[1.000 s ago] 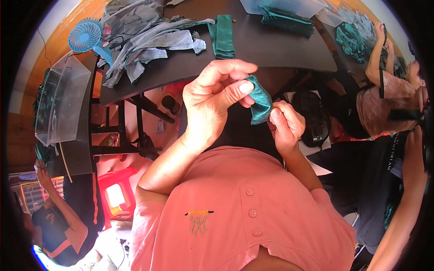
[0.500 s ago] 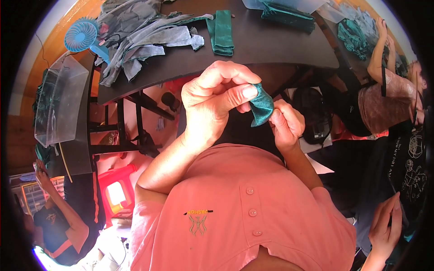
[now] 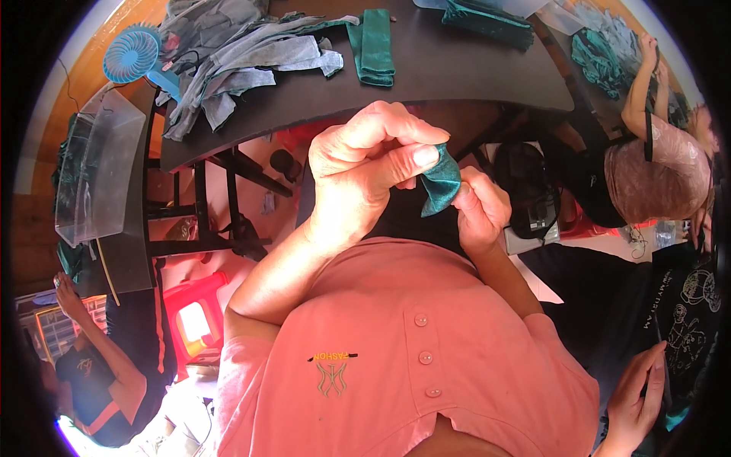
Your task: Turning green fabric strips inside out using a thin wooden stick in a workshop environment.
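A small piece of shiny dark-green velvety fabric (image 3: 441,189) is held up in front of my chest, folded over and curving to a point at its lower end. My left hand (image 3: 364,164) is closed, pinching the fabric's upper end between thumb and forefinger. At the right edge of the fabric, the thumb and fingers of my right hand (image 3: 483,209) are pressed together on it. Just where those right fingertips meet the cloth is partly hidden.
Ahead is a dark table (image 3: 449,72) with grey-green fabric strips (image 3: 266,65), a folded green band (image 3: 376,49) and a blue fan (image 3: 131,55). A clear plastic bin (image 3: 103,167) stands left. Co-workers sit left and right; one person's hand (image 3: 638,396) is at lower right.
Both hands keep their pinch on the green fabric; the left fingertips have shifted slightly to the right. The person's hand at lower right has moved a little left and down.
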